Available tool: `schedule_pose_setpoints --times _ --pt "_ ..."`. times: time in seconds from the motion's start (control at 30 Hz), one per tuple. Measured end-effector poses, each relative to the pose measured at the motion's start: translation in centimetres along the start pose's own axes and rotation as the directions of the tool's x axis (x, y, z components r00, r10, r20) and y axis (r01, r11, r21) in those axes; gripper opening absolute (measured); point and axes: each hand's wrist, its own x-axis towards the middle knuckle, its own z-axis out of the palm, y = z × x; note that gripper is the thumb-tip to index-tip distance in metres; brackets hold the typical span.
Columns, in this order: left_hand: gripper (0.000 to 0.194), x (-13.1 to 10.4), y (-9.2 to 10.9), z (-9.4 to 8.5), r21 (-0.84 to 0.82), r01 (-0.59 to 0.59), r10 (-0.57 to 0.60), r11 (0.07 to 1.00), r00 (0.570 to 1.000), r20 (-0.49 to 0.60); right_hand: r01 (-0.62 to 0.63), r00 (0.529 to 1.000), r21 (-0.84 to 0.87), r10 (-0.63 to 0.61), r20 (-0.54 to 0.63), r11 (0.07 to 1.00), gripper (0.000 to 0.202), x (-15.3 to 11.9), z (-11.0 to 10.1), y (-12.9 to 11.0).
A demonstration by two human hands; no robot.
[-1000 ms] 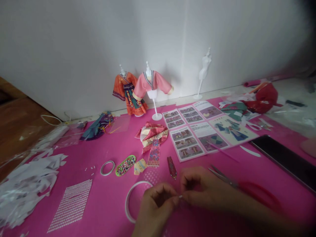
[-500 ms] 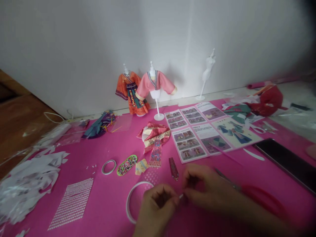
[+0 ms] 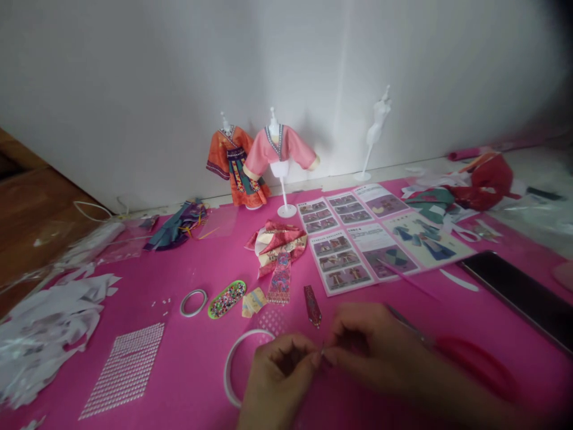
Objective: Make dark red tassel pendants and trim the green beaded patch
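Note:
My left hand [image 3: 284, 373] and my right hand [image 3: 364, 337] meet low in the middle, thumbs and fingers closed in a pinch. A tiny pale piece [image 3: 323, 352] shows between the fingertips, too small and blurred to name. Just beyond them lies a dark red pointed fabric strip [image 3: 313, 306]. A white tape roll [image 3: 229, 370] stands partly hidden by my left hand. Beside my right forearm are red-handled scissors [image 3: 474, 358]. Farther off are a patterned fabric strip [image 3: 280, 280], a folded cream fabric piece [image 3: 253, 302] and a green tray of beads [image 3: 227, 298].
Instruction sheets [image 3: 344, 263] and a phone [image 3: 519, 295] lie on the right. Dressed mini mannequins [image 3: 280, 149] and a bare mannequin [image 3: 378, 122] stand by the wall. White scraps [image 3: 49, 334], a gem sheet [image 3: 123, 370] and a small tape roll [image 3: 194, 303] lie left.
The fingertips have come closer together, and the white bit between them shows less. My right hand has shifted slightly left. The whole view has moved a little.

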Motion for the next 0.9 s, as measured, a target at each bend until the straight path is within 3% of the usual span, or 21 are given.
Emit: schedule_pose_setpoints --times 0.33,0.73,0.9 --pt "0.011 0.0 0.2 0.1 0.015 -0.020 0.020 1.000 1.000 0.015 -0.049 0.999 0.114 0.047 0.023 0.992 0.003 0.1 0.0 0.1" --pt "0.011 0.1 2.0 1.3 0.025 0.028 -0.026 0.999 0.995 -0.099 -0.064 0.998 0.167 0.058 0.040 0.984 0.004 0.0 0.4 0.9" --pt "0.010 0.1 1.5 1.1 0.021 0.013 -0.011 1.000 0.996 -0.092 -0.070 0.996 0.214 0.056 0.071 0.974 0.004 0.1 0.4 1.3"
